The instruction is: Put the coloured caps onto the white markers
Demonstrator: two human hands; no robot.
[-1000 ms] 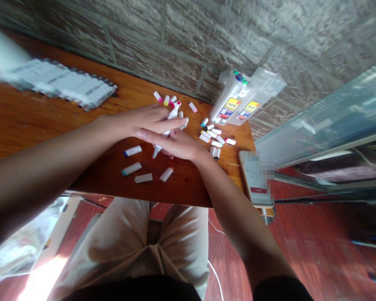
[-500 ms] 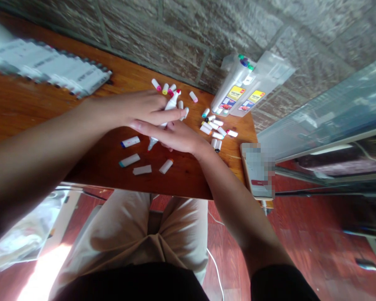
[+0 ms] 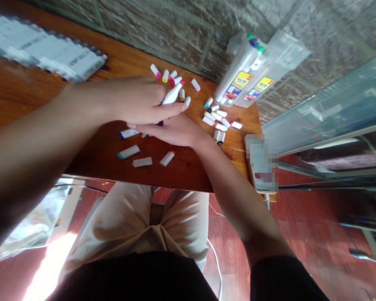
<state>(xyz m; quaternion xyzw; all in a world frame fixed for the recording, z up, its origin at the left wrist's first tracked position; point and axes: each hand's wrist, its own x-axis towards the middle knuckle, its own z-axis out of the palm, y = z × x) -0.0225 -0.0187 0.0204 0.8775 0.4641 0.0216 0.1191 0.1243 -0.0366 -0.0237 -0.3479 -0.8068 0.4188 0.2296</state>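
Observation:
A white marker [image 3: 172,94] with a red tip slants up and away from between my hands, just below several loose marker caps. My left hand [image 3: 144,100] is closed on it from the left, thumb stretched across towards my right wrist. Underneath and to the right, my right hand [image 3: 177,130] is closed on the marker's lower part, most of which the hands hide. Two caps [image 3: 187,101] lie right beside my left thumb. Nearer me on the table are a blue-ended cap [image 3: 129,133], a teal-ended cap [image 3: 128,151], a white cap [image 3: 142,162] and an orange-ended cap [image 3: 167,158].
A row of grey-white markers [image 3: 50,52] lies at the far left of the wooden table [image 3: 181,175]. Clear plastic cases [image 3: 238,83] stand against the stone wall [image 3: 175,37]. Several caps [image 3: 217,117] cluster before them. A phone [image 3: 260,163] with a cable lies at the right edge.
The view has shifted a little. My hands have drawn closer together around the marker, and its lower end, plainly visible before, is now mostly covered. The caps lie as before.

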